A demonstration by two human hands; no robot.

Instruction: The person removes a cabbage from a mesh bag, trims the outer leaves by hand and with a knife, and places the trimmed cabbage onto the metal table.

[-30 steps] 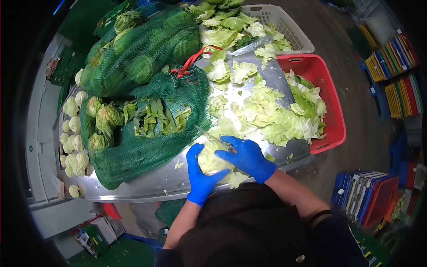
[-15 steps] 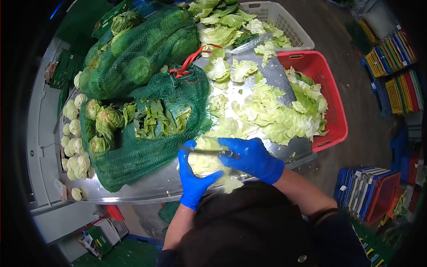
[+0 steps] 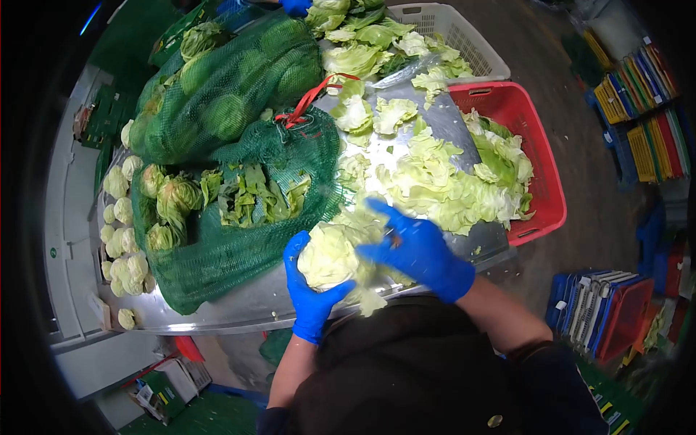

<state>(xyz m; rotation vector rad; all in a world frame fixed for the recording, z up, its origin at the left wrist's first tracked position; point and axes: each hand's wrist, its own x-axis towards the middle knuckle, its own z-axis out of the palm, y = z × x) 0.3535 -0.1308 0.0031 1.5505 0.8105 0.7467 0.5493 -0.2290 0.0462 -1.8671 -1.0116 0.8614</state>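
Observation:
A pale, trimmed cabbage head point(image 3: 328, 255) rests in my left hand point(image 3: 313, 299), the blue-gloved fingers and thumb curved around its left and lower sides. To its right, my right hand point(image 3: 420, 257), also blue-gloved, is smeared by motion. A small dark brown bit of the knife point(image 3: 395, 239) shows between its fingers; the blade cannot be made out. Loose leaves lie beside and below the head. Just beyond it spreads a green net sack point(image 3: 217, 268) with cabbages and cut leaf scraps on it.
Leaves point(image 3: 428, 181) cover the metal table and spill into a red crate point(image 3: 544, 159) at right. Behind stands a white crate point(image 3: 471, 36). A full net sack point(image 3: 232, 94) lies far left, trimmed heads point(image 3: 130, 272) along the left edge. Another person's blue glove point(image 3: 296, 6) shows at the top.
The knife blade was across the top of the cabbage; my right hand has moved right and down, and the head is now uncovered. Another person's gloved hand has appeared at the top.

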